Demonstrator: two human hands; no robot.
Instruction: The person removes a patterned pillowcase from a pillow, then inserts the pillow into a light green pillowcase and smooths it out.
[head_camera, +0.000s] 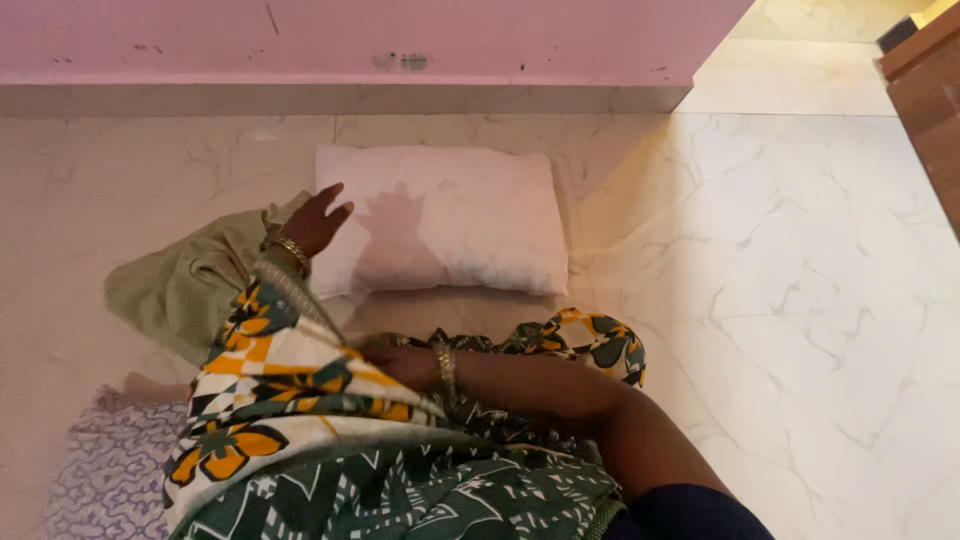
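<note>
Left hand (318, 218) spread, fingertips on left edge of white pillow (440, 220) at frame centre on floor (780, 300); right hand (392, 362) buried in patterned cloth (290, 390), grip unclear; risk: loose cloth snagging and dragging pillow.

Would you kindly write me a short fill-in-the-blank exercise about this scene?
1. The white pillow lies on the marble ____.
2. The left hand rests at the pillow's ____ end.
3. The wall behind the pillow is ____.
4. The left wrist wears a gold ____.

Missing words: floor; left; pink; bangle
</note>
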